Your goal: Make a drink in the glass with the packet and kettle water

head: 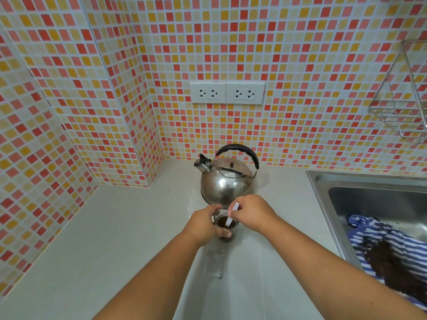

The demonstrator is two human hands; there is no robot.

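A small clear glass (227, 234) with dark brown liquid stands on the white counter in the middle of the view. My left hand (205, 224) wraps around its left side. My right hand (251, 214) pinches a white stick (232, 215) that dips at a slant into the dark liquid. A steel kettle (227, 183) with a black handle stands upright just behind the glass. A clear empty packet (213, 262) lies flat on the counter in front of the glass, between my forearms.
A steel sink (369, 199) is at the right, holding a blue-and-white striped cloth (392, 245) with dark grounds on it. A wire rack (402, 105) hangs on the tiled wall at right. Two sockets (227, 93) sit above the kettle. Tiled walls close in the left.
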